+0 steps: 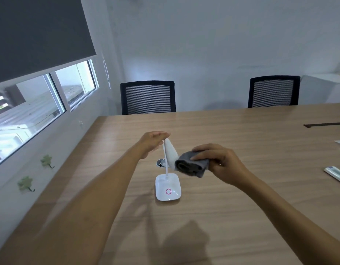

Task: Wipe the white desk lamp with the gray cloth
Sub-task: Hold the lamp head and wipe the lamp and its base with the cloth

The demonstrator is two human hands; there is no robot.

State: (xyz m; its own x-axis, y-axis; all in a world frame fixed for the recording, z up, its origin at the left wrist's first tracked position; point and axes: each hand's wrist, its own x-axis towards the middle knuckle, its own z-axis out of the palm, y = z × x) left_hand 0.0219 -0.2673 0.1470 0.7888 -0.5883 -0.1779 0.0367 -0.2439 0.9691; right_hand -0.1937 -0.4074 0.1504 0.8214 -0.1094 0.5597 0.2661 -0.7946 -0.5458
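Observation:
The white desk lamp (168, 188) stands on the wooden table (241, 197), its square base showing a pink ring. Its thin neck rises to a white head that tilts down to the right. My left hand (152, 143) pinches the top of the lamp where neck and head meet. My right hand (220, 162) grips the folded gray cloth (192, 165) and presses it against the lower end of the lamp head, which the cloth partly hides.
A round cable grommet (161, 162) sits in the table behind the lamp. A white remote (336, 174) lies at the right edge, with a dark cable slot (325, 124) farther back. Two black mesh chairs (148, 97) (273, 91) stand along the far side. Windows line the left wall.

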